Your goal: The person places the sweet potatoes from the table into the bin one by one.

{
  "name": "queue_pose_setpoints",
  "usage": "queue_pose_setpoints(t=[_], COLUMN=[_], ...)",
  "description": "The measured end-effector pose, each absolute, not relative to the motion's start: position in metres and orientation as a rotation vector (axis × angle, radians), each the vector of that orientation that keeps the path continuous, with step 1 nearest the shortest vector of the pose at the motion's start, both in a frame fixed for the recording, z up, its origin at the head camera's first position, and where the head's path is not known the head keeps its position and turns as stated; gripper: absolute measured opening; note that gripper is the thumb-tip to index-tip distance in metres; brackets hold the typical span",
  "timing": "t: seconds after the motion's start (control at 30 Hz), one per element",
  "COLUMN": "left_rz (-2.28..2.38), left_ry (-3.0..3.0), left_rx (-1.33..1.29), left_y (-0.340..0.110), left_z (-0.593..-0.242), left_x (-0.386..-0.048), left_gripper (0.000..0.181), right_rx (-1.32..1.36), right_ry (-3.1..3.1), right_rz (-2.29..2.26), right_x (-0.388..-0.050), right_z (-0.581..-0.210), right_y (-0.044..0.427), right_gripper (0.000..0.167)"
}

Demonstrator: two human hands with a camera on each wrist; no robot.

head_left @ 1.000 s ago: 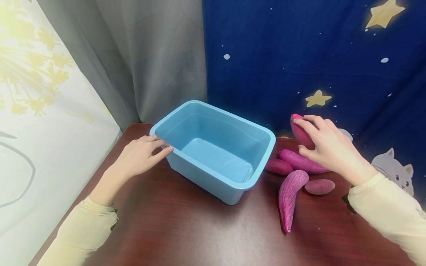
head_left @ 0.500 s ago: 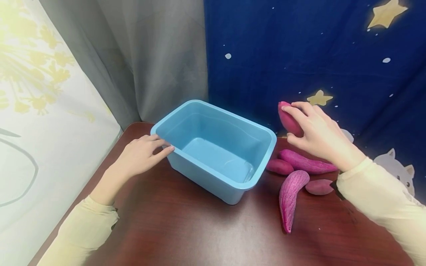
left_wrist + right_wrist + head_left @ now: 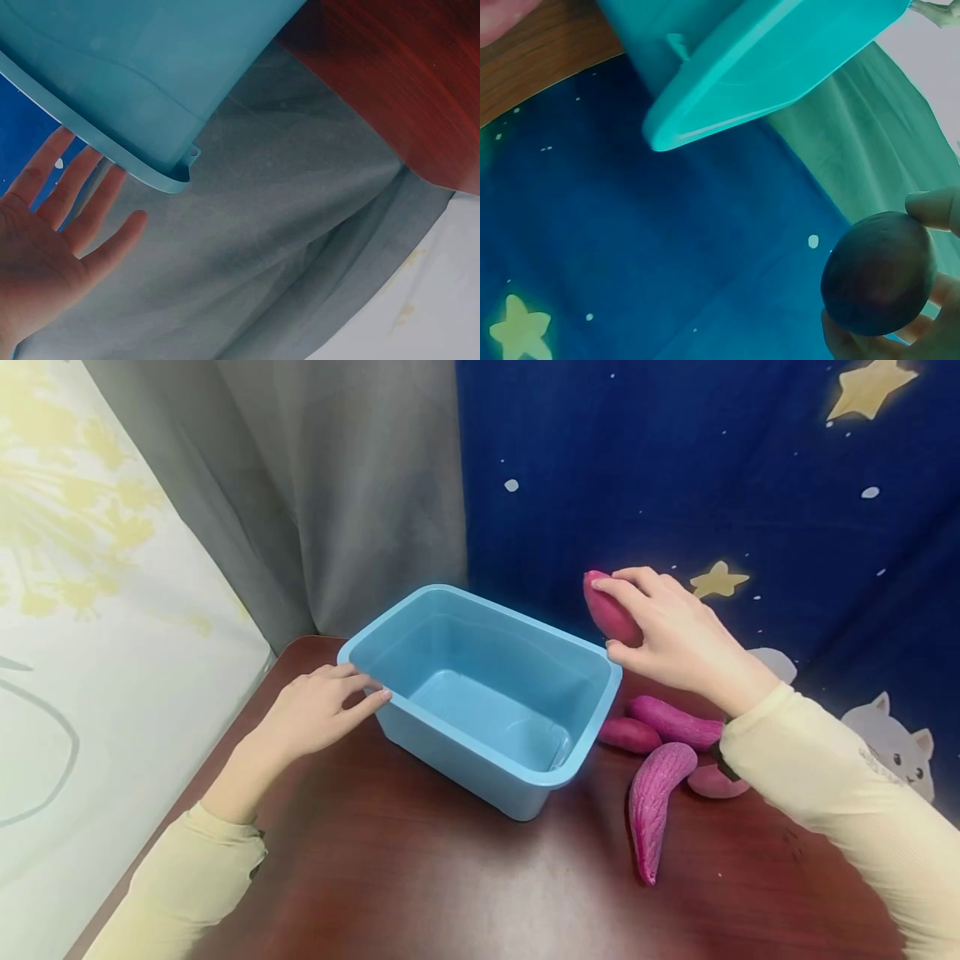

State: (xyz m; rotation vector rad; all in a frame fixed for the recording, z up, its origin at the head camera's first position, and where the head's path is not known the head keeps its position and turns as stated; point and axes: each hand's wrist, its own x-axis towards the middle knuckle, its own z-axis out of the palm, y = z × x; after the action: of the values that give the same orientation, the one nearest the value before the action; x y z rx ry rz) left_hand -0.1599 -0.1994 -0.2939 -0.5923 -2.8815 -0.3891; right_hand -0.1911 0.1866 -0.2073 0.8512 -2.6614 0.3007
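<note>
Left hand [image 3: 322,710]: fingers extended and slack, fingertips resting at the bin's near-left rim, nothing gripped. The left wrist view shows three fingertips at the rim and another digit clear of it.

Blue bin [image 3: 461,766]: upright near the back-left corner of the tabletop [image 3: 420,877], its interior bare in view.

Held sweet potato [image 3: 611,608]: raised, apparently just outside the bin's far-right corner. The right hand [image 3: 675,631] is curled partway, pinching it between thumb and fingers.

Judgement on the carry: a firm, even pinch suits the rounded skin; the root should clear the rim and be lowered near the floor before release, not dropped. Light steadying from the left hand should suffice.

Materials: bin smooth, apparently moulded plastic, rounded corners, rolled rim. Held root plump and tapered, fairly smooth. Right of the bin, toward the back edge, lie a short root [image 3: 630,737] and a long tapering one [image 3: 678,724], its tip hidden by the sleeve. Nearer the front edge, a curved root [image 3: 656,802] has wrinkled skin; a small oval root [image 3: 712,782] sits beside it, partly covered. Tabletop dark reddish wood grain, glossy.
</note>
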Motion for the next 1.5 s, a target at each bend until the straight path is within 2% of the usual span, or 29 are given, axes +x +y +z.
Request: queue_pose_setpoints(t=[1.5], left_rz=[-0.400], left_ry=[-2.871], left_rx=[-0.607], left_y=[-0.197], left_z=[-0.294], left_x=[-0.158], left_gripper=[0.043], right_rx=[1.093], right_ry=[-2.863], right_rz=[0.410], right_x=[-0.229], right_z=[-0.193], right_y=[0.096], right_gripper=[0.065])
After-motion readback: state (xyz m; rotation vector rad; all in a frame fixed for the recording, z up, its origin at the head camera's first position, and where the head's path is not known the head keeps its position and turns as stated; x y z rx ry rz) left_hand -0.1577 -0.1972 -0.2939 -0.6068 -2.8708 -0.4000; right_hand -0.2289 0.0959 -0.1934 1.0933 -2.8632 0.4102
